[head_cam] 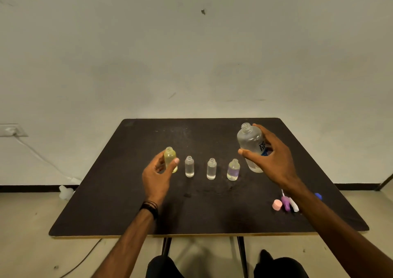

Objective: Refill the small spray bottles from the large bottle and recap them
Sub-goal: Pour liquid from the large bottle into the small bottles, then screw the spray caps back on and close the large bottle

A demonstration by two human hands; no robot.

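Observation:
Several small uncapped spray bottles stand in a row on the dark table (119, 209). My left hand (156, 175) grips the leftmost one, a yellowish bottle (170, 157). To its right stand two clear bottles (189, 167) (211, 169) and a bottle with a purple tint (233, 170). My right hand (274, 160) holds the large clear bottle (249, 143), uncapped and tilted slightly left, at the right end of the row. Whether its base touches the table I cannot tell.
Near the table's front right lie a pink cap (277, 205), a purple spray head (286, 202), a white spray head (294, 205) and a blue cap (318, 196) partly behind my forearm. A white cable and plug (66, 191) lie on the floor at left.

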